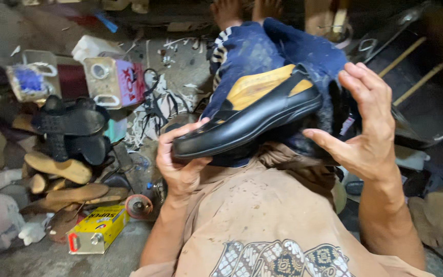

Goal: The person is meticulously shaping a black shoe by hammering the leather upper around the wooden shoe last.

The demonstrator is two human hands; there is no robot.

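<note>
My left fingers clamped round toe of black shoe, steadying it sole-side toward me. Right hand open, fingers spread at heel, bracing only. Shoe raised above lap, tan insole visible. Yellow tin on floor, left.

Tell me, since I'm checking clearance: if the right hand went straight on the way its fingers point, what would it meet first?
Probably the dark blue cloth over the black shoe: the right hand has fingertips at its edge, though depth is unclear.

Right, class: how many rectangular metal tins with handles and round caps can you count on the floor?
3: a yellow rectangular tin at lower left, a pink-sided tin upper left, and a blue-labelled tin beside it. The clutter may hide more.
</note>
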